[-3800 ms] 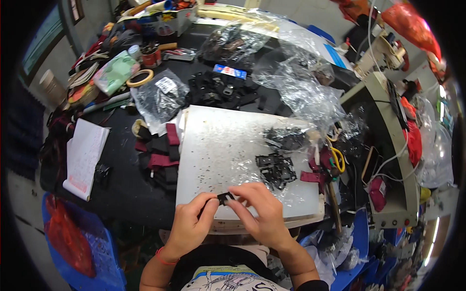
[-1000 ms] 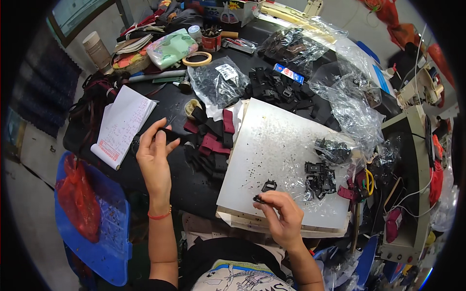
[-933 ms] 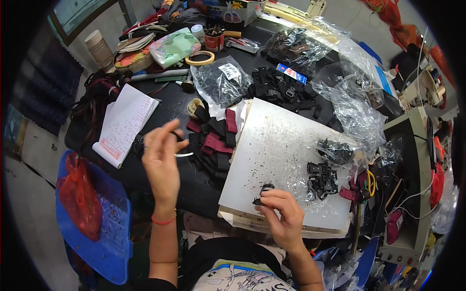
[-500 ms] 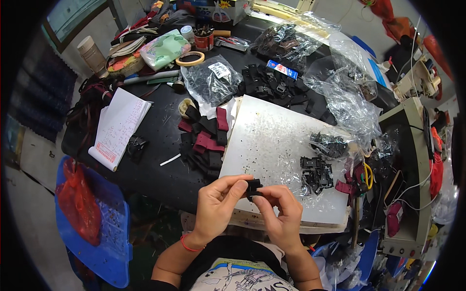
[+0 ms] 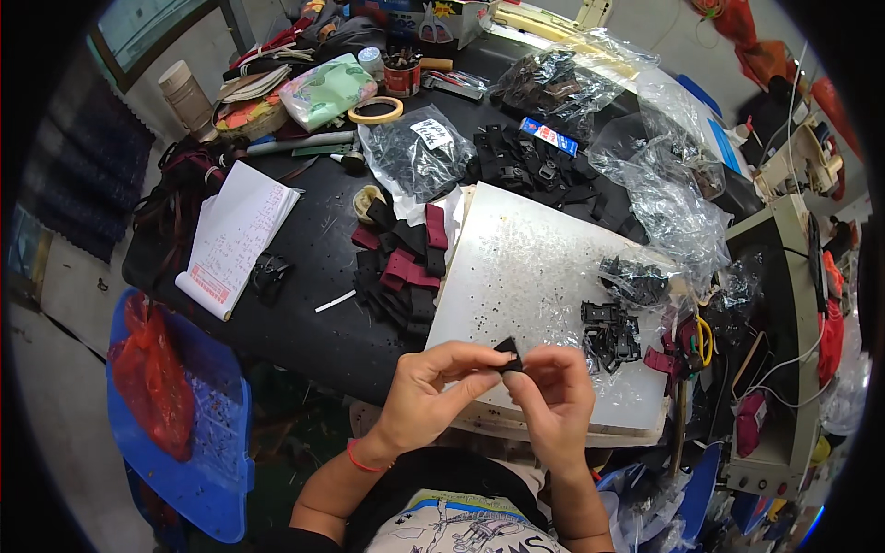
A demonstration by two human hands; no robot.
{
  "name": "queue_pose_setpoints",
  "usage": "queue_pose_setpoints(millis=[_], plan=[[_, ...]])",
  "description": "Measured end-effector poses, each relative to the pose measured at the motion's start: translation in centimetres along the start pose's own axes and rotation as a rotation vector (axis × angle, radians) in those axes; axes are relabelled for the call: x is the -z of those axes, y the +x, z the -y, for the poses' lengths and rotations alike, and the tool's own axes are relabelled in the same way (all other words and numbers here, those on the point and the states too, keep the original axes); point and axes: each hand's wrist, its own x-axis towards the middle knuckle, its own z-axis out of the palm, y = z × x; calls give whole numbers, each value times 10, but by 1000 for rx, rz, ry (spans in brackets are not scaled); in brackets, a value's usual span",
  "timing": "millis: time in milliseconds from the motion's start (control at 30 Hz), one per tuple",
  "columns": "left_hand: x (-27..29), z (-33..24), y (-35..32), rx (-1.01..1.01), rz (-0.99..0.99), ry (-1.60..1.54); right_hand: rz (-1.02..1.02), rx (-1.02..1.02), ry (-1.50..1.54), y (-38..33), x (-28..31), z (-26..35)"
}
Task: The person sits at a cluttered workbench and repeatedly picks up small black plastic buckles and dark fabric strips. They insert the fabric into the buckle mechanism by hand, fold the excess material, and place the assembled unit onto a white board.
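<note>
A small folded piece of black strap [image 5: 510,356] is pinched between my two hands above the near edge of a white board [image 5: 516,263]. My left hand [image 5: 426,394] grips it from the left with thumb and fingertips. From the right, the thumb and fingers of my right hand [image 5: 560,394] close on its other side. Whether a buckle sits inside the fold is hidden by my fingers. To the right on the board lies a heap of black plastic buckles [image 5: 610,336]. A pile of black and maroon straps [image 5: 406,269] rests left of the board.
Black buckled straps [image 5: 530,166] and clear plastic bags [image 5: 664,194] cover the far side. A notepad [image 5: 235,235] and tape roll [image 5: 375,110] lie left on the black table. Yellow-handled scissors [image 5: 705,341] stand at right; a blue chair [image 5: 217,442] is lower left.
Both hands have shifted slightly right with the black strap. The piece has been turned, now showing a pointed, folded end, and my fingers have drawn closer together around it.
</note>
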Motion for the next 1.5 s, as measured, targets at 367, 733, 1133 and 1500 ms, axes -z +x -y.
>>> queue_pose_setpoints(millis=[367, 733, 1133, 1500], plan=[[-8, -12, 1, -142, 191, 377, 50, 97, 145, -5, 14, 7], [-15, -12, -4, 127, -155, 90, 54, 349, -356, -4, 3, 13], [-10, -14, -3, 6, -30, 212, 60, -15, 7, 0, 5, 10], [-13, -3, -12, 81, -163, 100, 81, 239, -476, 5, 3, 16]])
